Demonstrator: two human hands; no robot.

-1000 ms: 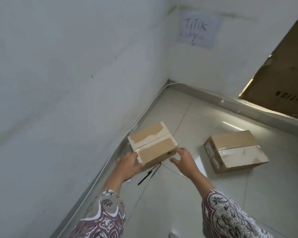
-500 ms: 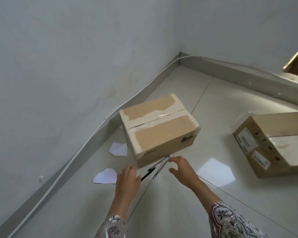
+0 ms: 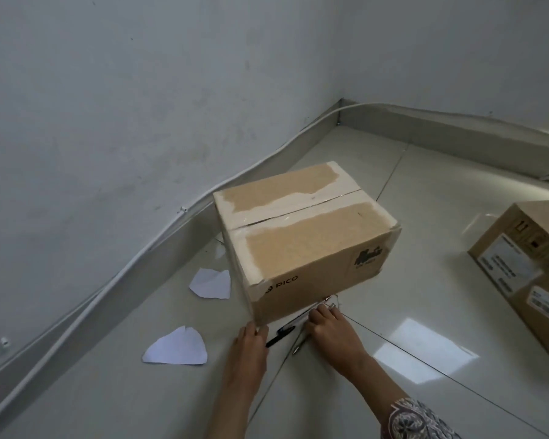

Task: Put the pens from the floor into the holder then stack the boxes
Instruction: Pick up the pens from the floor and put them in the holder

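Note:
A taped cardboard box (image 3: 301,236) marked PICO sits on the floor near the wall corner. A second cardboard box (image 3: 533,264) with white labels lies at the right edge, partly cut off. A black pen (image 3: 280,336) lies on the tiles by the first box's front bottom edge. A silver pen (image 3: 297,349) pokes out from under my right hand (image 3: 332,332), whose fingers rest on the pens against the box. My left hand (image 3: 251,346) lies flat next to the black pen, fingertips at the box's lower corner. No holder is in view.
Two scraps of white paper (image 3: 178,348) (image 3: 211,283) lie on the floor left of the box. White walls (image 3: 114,122) meet at a corner behind, with a cable along the skirting (image 3: 159,236). A bright patch of light falls on the tiles (image 3: 422,353) at right.
A second ago both hands were on the PICO box's sides. Both hands have come off it and reached down to the pens at its front edge. The view has moved lower and closer.

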